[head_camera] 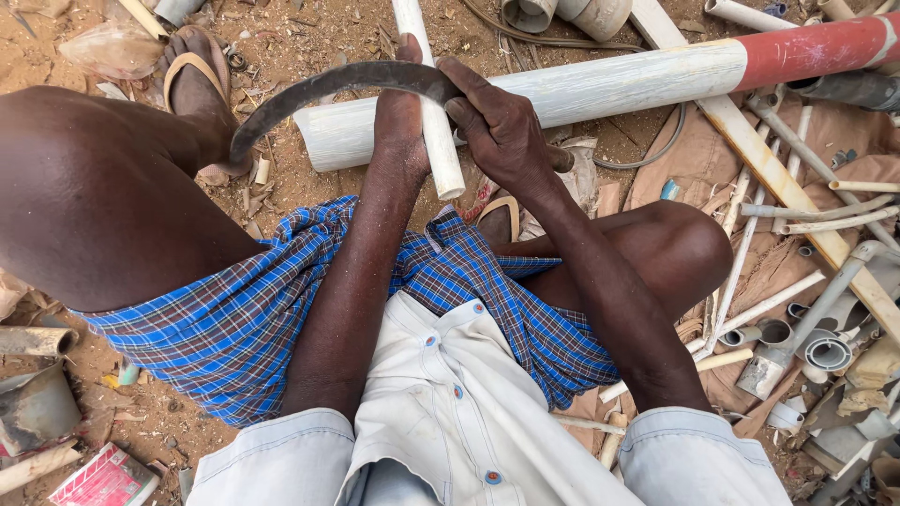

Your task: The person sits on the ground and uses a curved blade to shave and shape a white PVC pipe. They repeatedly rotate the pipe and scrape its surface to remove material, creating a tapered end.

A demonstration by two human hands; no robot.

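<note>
The left hand (401,112) is gripping the thin white pipe (433,122); the right hand (502,126) is pressing the curved blade (319,89) (keep fingers clear, I think).

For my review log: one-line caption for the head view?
Left hand grips a thin white pipe; right hand holds a curved dark blade across it.

Sandy ground (309,37), seemingly outdoors, daylight

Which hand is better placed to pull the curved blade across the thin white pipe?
Probably the right hand: it grips the curved blade, while the left hand holds the thin white pipe.
</note>
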